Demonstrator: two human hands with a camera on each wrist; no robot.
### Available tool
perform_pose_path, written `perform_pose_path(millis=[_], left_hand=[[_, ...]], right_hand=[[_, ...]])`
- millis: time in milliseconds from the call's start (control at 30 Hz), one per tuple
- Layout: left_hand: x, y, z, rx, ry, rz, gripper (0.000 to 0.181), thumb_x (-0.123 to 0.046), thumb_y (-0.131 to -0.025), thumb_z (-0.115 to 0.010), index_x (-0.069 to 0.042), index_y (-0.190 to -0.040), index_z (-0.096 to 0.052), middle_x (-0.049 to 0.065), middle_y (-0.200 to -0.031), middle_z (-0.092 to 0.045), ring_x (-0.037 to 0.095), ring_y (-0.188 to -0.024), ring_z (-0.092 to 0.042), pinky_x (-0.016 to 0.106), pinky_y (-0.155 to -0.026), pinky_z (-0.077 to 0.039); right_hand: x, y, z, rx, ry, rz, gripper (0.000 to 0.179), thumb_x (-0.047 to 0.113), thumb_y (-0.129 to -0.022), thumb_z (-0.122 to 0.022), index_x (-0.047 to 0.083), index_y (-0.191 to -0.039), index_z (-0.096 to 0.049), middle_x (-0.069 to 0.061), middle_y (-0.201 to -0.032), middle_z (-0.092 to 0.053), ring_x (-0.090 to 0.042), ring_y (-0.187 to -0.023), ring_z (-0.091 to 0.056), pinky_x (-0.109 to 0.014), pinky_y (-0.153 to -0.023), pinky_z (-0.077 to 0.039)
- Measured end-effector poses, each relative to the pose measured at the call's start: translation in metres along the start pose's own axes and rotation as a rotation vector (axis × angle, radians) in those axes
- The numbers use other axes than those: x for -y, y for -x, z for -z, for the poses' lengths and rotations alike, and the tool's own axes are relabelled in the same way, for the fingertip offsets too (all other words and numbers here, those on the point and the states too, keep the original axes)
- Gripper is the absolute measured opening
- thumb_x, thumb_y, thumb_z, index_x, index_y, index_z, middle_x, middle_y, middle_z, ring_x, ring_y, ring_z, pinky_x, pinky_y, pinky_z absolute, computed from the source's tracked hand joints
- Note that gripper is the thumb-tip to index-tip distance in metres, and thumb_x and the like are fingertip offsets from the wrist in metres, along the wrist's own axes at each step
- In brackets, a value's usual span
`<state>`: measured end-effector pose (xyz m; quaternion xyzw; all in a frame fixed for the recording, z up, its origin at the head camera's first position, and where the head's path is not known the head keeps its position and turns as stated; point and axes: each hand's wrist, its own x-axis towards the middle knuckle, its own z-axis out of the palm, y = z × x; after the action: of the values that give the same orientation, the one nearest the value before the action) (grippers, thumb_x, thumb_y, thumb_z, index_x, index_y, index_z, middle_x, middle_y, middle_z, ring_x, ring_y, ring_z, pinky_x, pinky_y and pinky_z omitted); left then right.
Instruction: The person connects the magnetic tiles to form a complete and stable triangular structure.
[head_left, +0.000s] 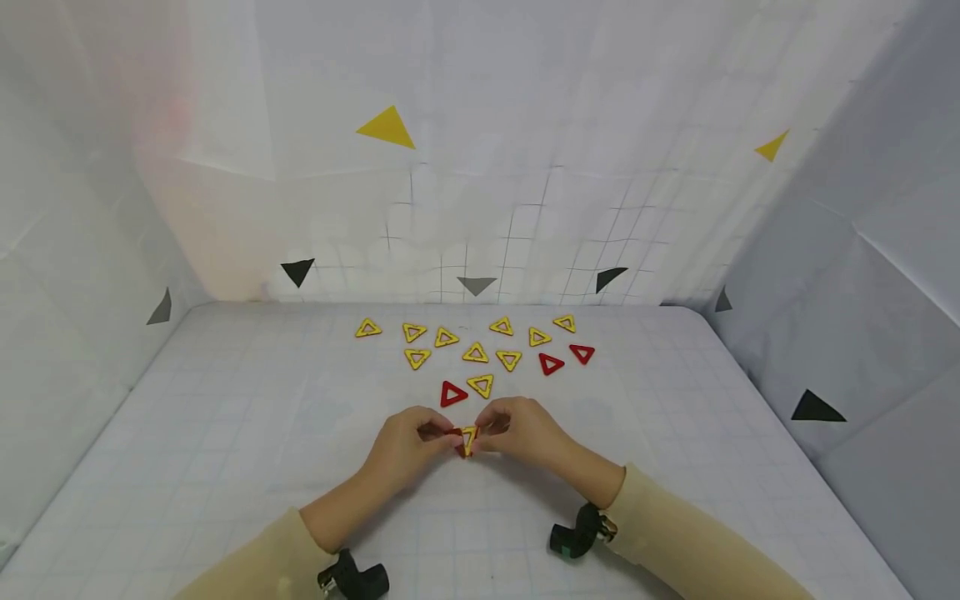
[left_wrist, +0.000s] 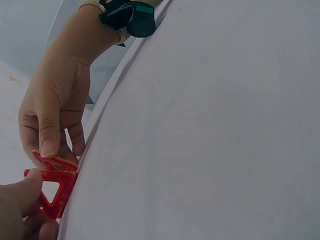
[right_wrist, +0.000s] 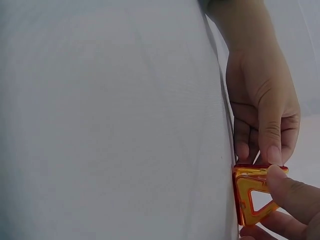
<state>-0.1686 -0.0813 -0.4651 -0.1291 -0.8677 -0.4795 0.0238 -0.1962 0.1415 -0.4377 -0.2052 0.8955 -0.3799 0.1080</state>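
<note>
Both hands meet over the table close to the person, around a small cluster of open-centred plastic triangle tiles. The left hand (head_left: 405, 437) pinches a red triangle tile (left_wrist: 62, 192) between thumb and fingers. From the other side, the right hand (head_left: 521, 429) pinches the cluster, its thumb on an orange-yellow triangle tile (right_wrist: 245, 197). The tiles stand tilted against each other with their edges touching; fingers hide part of them. Just beyond the hands lie a loose red triangle tile (head_left: 452, 394) and a yellow triangle tile (head_left: 481, 385).
Several more yellow triangle tiles (head_left: 476, 352) lie scattered flat toward the table's far side. Two red triangle tiles (head_left: 551, 364) (head_left: 582, 354) lie right of them. White sheeting with taped triangles (head_left: 387, 127) surrounds the white-covered table (head_left: 225, 417). Each wrist wears a black camera (head_left: 577, 533).
</note>
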Motion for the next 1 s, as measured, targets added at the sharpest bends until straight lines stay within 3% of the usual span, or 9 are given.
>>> perform_pose_path(millis=[267,1000], left_hand=[[0.002,-0.006,0.001,0.057,-0.013,-0.016,0.011,-0.023,-0.082,-0.084,-0.021,-0.086,-0.075,-0.012,-0.083,-0.067,0.005,-0.077,-0.063,0.026,-0.071,-0.053],[0.003,-0.009,0.001,0.070,-0.034,-0.007,0.010,-0.024,-0.083,-0.083,-0.021,-0.081,-0.074,-0.013,-0.078,-0.066,0.006,-0.075,-0.060,0.026,-0.070,-0.051]], right_hand=[[-0.001,-0.001,-0.001,0.000,0.004,-0.006,0.026,0.034,-0.077,-0.088,0.017,-0.092,-0.074,0.011,-0.085,-0.068,-0.009,-0.079,-0.063,-0.028,-0.070,-0.053],[0.003,-0.002,-0.002,0.018,0.060,-0.017,0.025,0.036,-0.077,-0.088,0.021,-0.091,-0.073,0.014,-0.084,-0.067,-0.008,-0.079,-0.060,-0.027,-0.072,-0.052]])
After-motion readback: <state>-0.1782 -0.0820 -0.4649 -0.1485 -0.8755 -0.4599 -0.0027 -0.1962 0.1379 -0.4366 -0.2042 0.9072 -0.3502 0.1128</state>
